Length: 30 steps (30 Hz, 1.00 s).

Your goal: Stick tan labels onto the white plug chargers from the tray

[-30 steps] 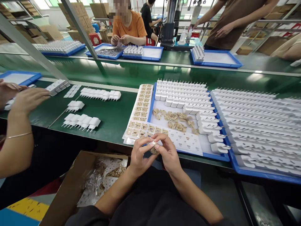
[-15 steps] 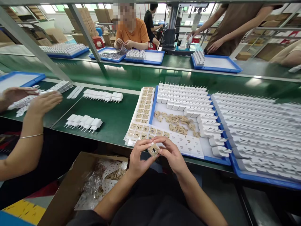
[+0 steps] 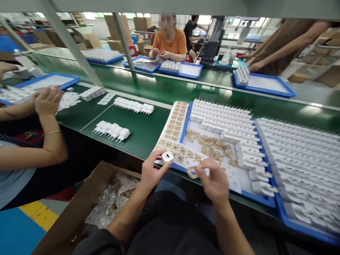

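Note:
A white charger [image 3: 167, 157] with a dark port in its white face is held between the thumb and fingers of my left hand [image 3: 152, 170]. To its right, my right hand [image 3: 215, 179] pinches a tan sticker piece [image 3: 193, 172], slightly blurred, in front of the sticker sheet [image 3: 183, 153]. Crumpled tan pieces [image 3: 209, 143] lie in the blue tray [image 3: 189, 118], beside rows of white chargers [image 3: 220, 113].
Two groups of chargers [image 3: 111, 130] lie on the green table [image 3: 143, 132]. Another full tray [image 3: 305, 166] stands at right. An open carton [image 3: 79, 202] with plastic and scraps is below. A neighbour's hands [image 3: 47, 101] are at left; more people work across the bench.
The tan piece is off the charger and in my right hand, which has moved right, away from my left hand. The charger's face now shows white. The camera view has shifted left.

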Motion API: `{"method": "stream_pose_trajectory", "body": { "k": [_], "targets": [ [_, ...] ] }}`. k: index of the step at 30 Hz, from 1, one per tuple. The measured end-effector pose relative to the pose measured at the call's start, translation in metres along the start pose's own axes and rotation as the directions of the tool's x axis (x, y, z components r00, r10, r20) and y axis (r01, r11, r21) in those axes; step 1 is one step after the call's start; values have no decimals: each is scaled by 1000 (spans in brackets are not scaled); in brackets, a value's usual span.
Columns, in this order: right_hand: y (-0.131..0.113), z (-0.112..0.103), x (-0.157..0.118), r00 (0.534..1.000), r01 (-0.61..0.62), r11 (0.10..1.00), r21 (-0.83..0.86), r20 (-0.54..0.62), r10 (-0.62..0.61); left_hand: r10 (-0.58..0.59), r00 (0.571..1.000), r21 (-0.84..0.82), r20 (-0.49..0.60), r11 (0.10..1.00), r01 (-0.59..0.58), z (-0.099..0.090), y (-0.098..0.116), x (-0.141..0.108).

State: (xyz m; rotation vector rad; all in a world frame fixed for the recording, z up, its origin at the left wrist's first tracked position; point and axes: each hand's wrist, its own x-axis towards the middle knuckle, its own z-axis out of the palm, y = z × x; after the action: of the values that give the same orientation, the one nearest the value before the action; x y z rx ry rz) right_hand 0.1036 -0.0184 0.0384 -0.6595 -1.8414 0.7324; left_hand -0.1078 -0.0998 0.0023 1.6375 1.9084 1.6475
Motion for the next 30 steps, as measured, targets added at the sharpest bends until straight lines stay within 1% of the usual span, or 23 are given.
{"method": "stream_pose_trajectory", "body": {
  "k": [1, 2, 3, 4, 6, 7, 9, 11, 12, 13, 15, 16, 17, 19, 20, 21, 23, 24, 26, 28, 30],
  "targets": [
    [10, -7, 4, 990, -95, 991, -93, -113, 84, -12, 1000, 53, -25, 999, 13, -7, -9, 7],
    [22, -14, 8, 968, -188, 961, -203, -207, 146, -13, 998, 122, -54, 992, 20, -14, -20, 14],
    [35, -19, 13, 955, -250, 916, -314, -236, 179, -9, 996, 209, -84, 978, 26, -22, -32, 22],
    [47, -22, 16, 958, -272, 869, -414, -205, 202, 0, 993, 308, -120, 950, 38, -30, -46, 31],
    [67, -23, 20, 971, -239, 808, -539, -115, 210, 21, 984, 509, -176, 857, 73, -45, -76, 48],
    [73, -21, 20, 977, -204, 795, -571, -71, 199, 24, 983, 589, -182, 803, 89, -52, -90, 56],
    [78, -18, 17, 988, -146, 787, -599, -42, 151, 9, 987, 692, -159, 714, 105, -63, -113, 70],
    [76, -16, 14, 995, -100, 787, -609, -50, 88, -18, 991, 746, -131, 656, 111, -70, -125, 78],
    [73, -15, 14, 997, -78, 789, -609, -54, 57, -31, 991, 763, -130, 635, 120, -71, -127, 79],
    [70, -15, 13, 998, -53, 793, -607, -50, 28, -40, 990, 774, -136, 620, 131, -70, -126, 79],
    [63, -16, 14, 1000, 15, 810, -586, 12, -10, -40, 988, 767, -151, 625, 142, -63, -116, 75],
    [59, -16, 15, 998, 45, 822, -567, 61, -13, -30, 990, 744, -141, 657, 126, -57, -108, 71],
    [54, -16, 14, 993, 66, 836, -544, 118, -1, -14, 994, 703, -108, 706, 86, -49, -97, 66],
    [43, -13, 12, 968, 87, 860, -502, 248, 47, 39, 999, 572, 22, 819, -44, -29, -74, 53],
    [37, -11, 9, 948, 97, 867, -489, 312, 70, 74, 992, 492, 105, 862, -117, -18, -61, 47],
    [31, -8, 6, 925, 112, 870, -480, 371, 85, 111, 976, 418, 187, 890, -181, -8, -50, 40],
    [20, -2, -4, 884, 155, 873, -463, 459, 87, 168, 934, 310, 314, 912, -268, 11, -31, 29],
    [16, 0, -10, 873, 170, 875, -454, 482, 80, 182, 916, 276, 357, 916, -290, 18, -25, 25],
    [11, 1, -20, 875, 169, 881, -441, 478, 72, 185, 893, 229, 411, 927, -297, 25, -18, 16],
    [8, -1, -26, 896, 142, 882, -449, 436, 78, 178, 885, 196, 430, 939, -284, 26, -16, 7],
    [8, -3, -28, 912, 124, 872, -473, 402, 88, 177, 889, 173, 422, 947, -271, 23, -17, -1]
  ]
}}
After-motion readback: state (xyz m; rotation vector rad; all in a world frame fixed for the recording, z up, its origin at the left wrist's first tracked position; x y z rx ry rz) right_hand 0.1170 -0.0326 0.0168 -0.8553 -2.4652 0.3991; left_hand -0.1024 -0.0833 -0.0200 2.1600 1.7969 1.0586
